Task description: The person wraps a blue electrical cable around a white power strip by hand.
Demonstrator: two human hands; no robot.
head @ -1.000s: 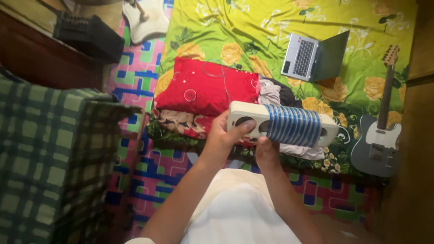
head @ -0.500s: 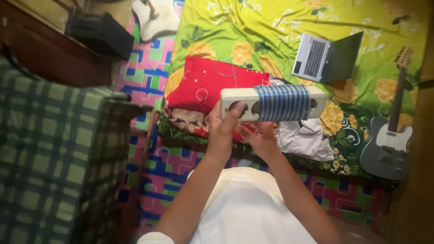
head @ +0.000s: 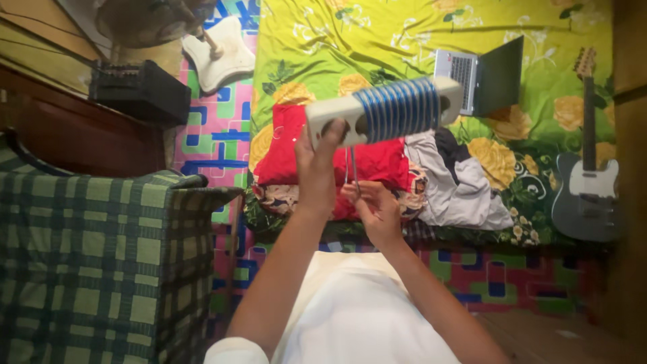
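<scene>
Above the red pillow point(head: 367, 162), a cream power strip point(head: 384, 111) wound with blue cord runs left to right, its right end tilted up toward the laptop point(head: 482, 75). Left hand point(head: 317, 172) grips its left end, thumb across the face. Right hand point(head: 376, 210) sits below, pinching the hanging cord point(head: 352, 168).

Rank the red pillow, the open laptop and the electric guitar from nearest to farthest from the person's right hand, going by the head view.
From the right hand:
1. Red pillow, directly behind and around the hand, on the bed's near edge.
2. Open laptop, up and to the right, farther back on the floral sheet.
3. Electric guitar, far right, lying along the bed's edge by the wall.
</scene>
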